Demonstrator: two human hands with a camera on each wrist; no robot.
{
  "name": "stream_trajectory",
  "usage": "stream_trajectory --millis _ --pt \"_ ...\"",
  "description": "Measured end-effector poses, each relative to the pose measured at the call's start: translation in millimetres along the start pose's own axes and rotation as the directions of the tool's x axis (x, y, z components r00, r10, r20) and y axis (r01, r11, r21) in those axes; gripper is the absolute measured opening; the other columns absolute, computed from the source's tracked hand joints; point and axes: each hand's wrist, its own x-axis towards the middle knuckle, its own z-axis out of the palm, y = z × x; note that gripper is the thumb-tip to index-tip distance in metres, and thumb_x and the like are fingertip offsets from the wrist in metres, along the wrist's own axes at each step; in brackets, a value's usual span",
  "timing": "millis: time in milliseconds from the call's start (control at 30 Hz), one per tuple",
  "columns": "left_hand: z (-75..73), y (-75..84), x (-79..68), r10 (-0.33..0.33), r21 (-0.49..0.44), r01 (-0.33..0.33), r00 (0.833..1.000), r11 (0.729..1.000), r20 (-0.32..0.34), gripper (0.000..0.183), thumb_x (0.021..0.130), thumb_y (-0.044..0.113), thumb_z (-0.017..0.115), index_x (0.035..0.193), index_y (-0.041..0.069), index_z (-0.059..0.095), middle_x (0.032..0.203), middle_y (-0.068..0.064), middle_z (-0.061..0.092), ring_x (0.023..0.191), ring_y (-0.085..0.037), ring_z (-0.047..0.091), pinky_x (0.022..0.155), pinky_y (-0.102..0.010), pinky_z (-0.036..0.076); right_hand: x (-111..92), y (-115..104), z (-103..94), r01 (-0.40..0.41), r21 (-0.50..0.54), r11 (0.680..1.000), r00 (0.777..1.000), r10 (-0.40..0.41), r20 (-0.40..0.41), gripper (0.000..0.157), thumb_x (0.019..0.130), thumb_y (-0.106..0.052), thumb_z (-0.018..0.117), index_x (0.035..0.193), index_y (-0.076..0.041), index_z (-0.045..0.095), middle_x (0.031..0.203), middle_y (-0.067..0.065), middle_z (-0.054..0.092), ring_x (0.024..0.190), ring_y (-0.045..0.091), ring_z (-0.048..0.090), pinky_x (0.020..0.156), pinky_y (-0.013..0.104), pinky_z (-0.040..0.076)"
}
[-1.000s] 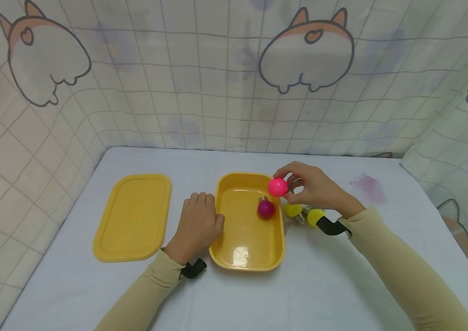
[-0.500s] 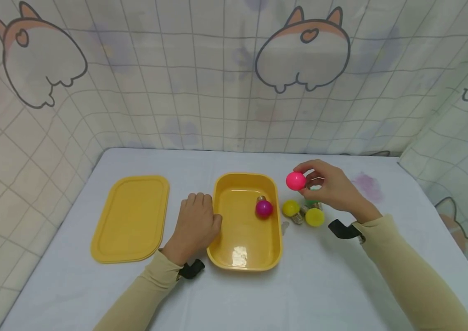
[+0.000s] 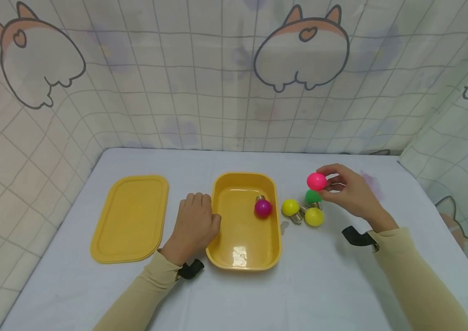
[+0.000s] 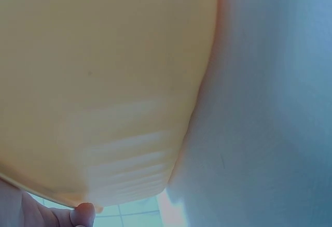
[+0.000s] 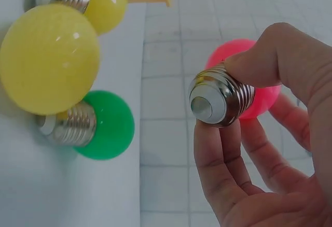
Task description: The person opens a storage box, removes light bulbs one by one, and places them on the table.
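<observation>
My right hand pinches a pink light bulb, raised over the right part of the table. In the right wrist view, thumb and fingers hold it near its silver screw base, which faces the camera. Below and left of it, a green bulb and two yellow bulbs, one nearer the tray and one further right, lie together. My left hand grips the left rim of a yellow plastic tray; its fingertips show at the rim. Inside lies a magenta bulb.
A flat yellow lid lies on the white tablecloth left of the tray. A grid-patterned curtain with cartoon animals surrounds the table at the back and sides. A pinkish stain marks the cloth behind my right hand.
My right hand has carried the pink bulb rightward, from over the tray's right rim to beyond the loose bulbs, uncovering the green one. My left hand keeps its grip on the tray.
</observation>
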Motion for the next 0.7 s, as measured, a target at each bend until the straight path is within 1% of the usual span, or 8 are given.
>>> stream_trajectory --millis 100,167,233,400,500,700 --pt "-1.7 -0.2 -0.3 0.0 -0.003 0.0 1.0 1.0 -0.008 0.02 0.09 0.016 0.057 0.079 0.006 0.045 0.073 -0.006 0.037 0.07 -0.024 0.033 0.067 -0.033 0.025 -3 7 -2.1 -0.03 -0.014 0.999 0.999 0.029 -0.017 0.049 0.091 -0.012 0.075 0.136 -0.009 0.058 0.134 0.015 0.062 0.108 0.029 0.065 0.082 0.004 0.048" --pt "-2.2 -0.5 -0.4 0.002 -0.002 -0.002 1.0 1.0 -0.016 0.02 0.09 0.016 0.058 0.079 0.006 0.045 0.073 -0.007 0.037 0.07 -0.025 0.033 0.067 -0.033 0.025 -5 12 -3.0 -0.048 -0.026 0.998 0.998 0.047 -0.031 0.049 0.091 -0.015 0.075 0.137 -0.01 0.057 0.134 0.015 0.062 0.106 0.025 0.065 0.081 0.004 0.049" --pt "-2.0 -0.8 -0.5 0.004 -0.009 -0.004 1.0 1.0 -0.018 0.019 0.09 0.016 0.057 0.079 0.006 0.045 0.073 -0.007 0.037 0.07 -0.025 0.033 0.067 -0.033 0.025 -7 16 -3.7 -0.074 -0.027 0.997 0.996 0.073 -0.046 0.049 0.092 -0.018 0.076 0.137 -0.011 0.057 0.135 0.014 0.062 0.103 0.017 0.066 0.08 0.005 0.049" --pt "-0.2 -0.6 -0.2 0.009 -0.026 -0.01 1.0 1.0 -0.004 0.02 0.09 0.016 0.056 0.079 0.007 0.043 0.074 -0.006 0.037 0.071 -0.024 0.032 0.067 -0.033 0.023 -18 31 -2.3 -0.127 0.013 0.992 0.99 0.127 -0.061 0.051 0.093 -0.022 0.076 0.139 -0.011 0.057 0.135 0.014 0.061 0.094 -0.004 0.062 0.078 0.01 0.052" --pt "-0.2 0.0 -0.3 0.011 -0.02 -0.011 1.0 1.0 -0.003 0.02 0.09 0.016 0.057 0.079 0.007 0.043 0.074 -0.006 0.036 0.071 -0.024 0.032 0.067 -0.033 0.023 -23 38 0.7 -0.148 0.027 0.989 0.987 0.149 -0.065 0.052 0.093 -0.024 0.077 0.139 -0.011 0.057 0.135 0.014 0.06 0.092 -0.005 0.062 0.077 0.011 0.053" --pt "-0.8 0.0 -1.3 0.011 0.0 -0.011 1.0 1.0 -0.008 0.02 0.09 0.016 0.058 0.079 0.006 0.044 0.073 -0.006 0.036 0.07 -0.024 0.032 0.067 -0.032 0.023 -28 47 6.3 -0.178 0.018 0.984 0.981 0.179 -0.074 0.051 0.093 -0.028 0.076 0.138 -0.012 0.057 0.135 0.014 0.059 0.096 0.005 0.063 0.077 0.012 0.054"
